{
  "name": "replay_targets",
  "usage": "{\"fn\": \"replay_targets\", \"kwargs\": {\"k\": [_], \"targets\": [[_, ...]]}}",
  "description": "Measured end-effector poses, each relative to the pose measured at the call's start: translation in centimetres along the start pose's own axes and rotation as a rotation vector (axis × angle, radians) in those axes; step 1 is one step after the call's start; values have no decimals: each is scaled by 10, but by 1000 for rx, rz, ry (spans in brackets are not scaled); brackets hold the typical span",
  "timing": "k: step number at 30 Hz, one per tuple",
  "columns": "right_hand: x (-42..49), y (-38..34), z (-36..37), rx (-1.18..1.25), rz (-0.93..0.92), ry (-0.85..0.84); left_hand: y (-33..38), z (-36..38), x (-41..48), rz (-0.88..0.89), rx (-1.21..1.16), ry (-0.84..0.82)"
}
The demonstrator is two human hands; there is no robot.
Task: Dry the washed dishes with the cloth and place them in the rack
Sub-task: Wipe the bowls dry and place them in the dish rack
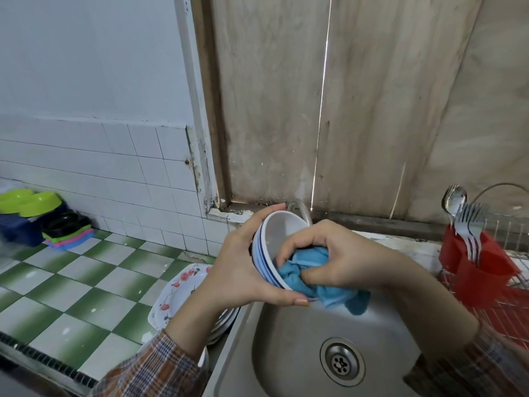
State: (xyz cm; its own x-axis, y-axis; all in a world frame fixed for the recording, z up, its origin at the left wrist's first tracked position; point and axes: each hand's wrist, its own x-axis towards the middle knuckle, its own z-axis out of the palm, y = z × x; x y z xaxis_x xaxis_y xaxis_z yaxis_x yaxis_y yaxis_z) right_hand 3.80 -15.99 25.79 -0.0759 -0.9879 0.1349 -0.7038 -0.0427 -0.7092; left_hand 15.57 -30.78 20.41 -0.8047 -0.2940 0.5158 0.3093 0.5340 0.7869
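Green-and-white checked tiles covered the tabletop (71,296) left of a steel sink (300,353), with weathered wooden boards (357,110) behind. Over the basin, the left hand (243,270) gripped a white bowl (279,233) with blue stripes from outside, fingers curled over its far rim and thumb under its near edge, so the mouth tilted toward the right. The right hand (337,259) was closed round a bunched blue cloth (303,267), pressing it against the bowl's inner wall near the lower rim, and a loose tail of cloth hung below. A stack of plates (177,293), the top one printed with red flowers, lay on the tabletop just beside the sink. The red rack (509,296) stood right of the sink, with a red cutlery holder (475,270) carrying forks (469,222) and a spoon (455,200).

The step looked like drying the bowl's inside. Doing it well would mean turning the bowl with the left hand while the cloth swept round the wall and down into the base, then over the rim and the striped outside. A wet glazed bowl probably slips easily, so the grip needed to be firm. The hanging tail was best gathered up, since the basin might be wet
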Motion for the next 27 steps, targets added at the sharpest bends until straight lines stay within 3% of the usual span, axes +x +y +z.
{"fn": "replay_targets", "kwargs": {"k": [3,5,9,11,15,17,18,20,24,27], "targets": [[3,9,-5,-415,-20,36,2,4,1,-24,-36,34],[5,16,1,-541,-3,117,2,5,2,-28,-42,53],[10,24,19,-558,-63,593,5,9,3,-40,-74,26],[12,19,26,-338,-91,775,5,9,6,-50,-90,-4],[10,2,28,357,51,582,2,8,6,-50,-92,-27],[12,2,29,508,128,706,2,12,5,-34,-69,-9],[13,3,30,512,164,774,1,15,5,-27,-53,-5],[14,3,31,507,196,730,0,19,4,-32,-45,-5],[6,6,26,498,159,465,-2,15,5,-32,-78,-18],[-3,3,3,220,-22,133,1,9,4,-53,-126,-15]]}}
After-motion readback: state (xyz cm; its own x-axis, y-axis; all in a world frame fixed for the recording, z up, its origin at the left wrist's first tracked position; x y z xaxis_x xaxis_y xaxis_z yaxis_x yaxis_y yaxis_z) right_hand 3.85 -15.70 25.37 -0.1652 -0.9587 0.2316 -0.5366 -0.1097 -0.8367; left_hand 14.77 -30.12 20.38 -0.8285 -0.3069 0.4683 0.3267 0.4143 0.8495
